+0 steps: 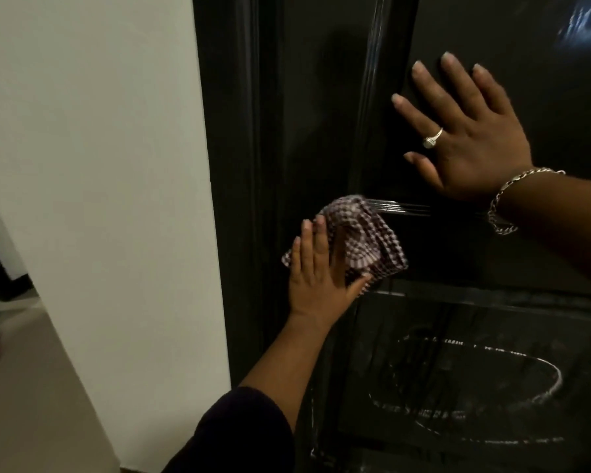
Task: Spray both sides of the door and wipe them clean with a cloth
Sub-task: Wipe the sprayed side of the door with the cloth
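A dark, glossy panelled door [321,114] fills the right two thirds of the head view. My left hand [318,278] presses a crumpled checked cloth [359,240] flat against the door's middle rail, near its left edge. My right hand [464,138] rests flat on the upper panel with fingers spread, wearing a ring and a chain bracelet. The lower panel [458,387] carries whitish streaks and an oval smear of spray residue. No spray bottle is visible.
A white wall [99,165] stands left of the door frame. A pale floor [21,387] runs along the bottom left, where a dark opening shows at the far left edge.
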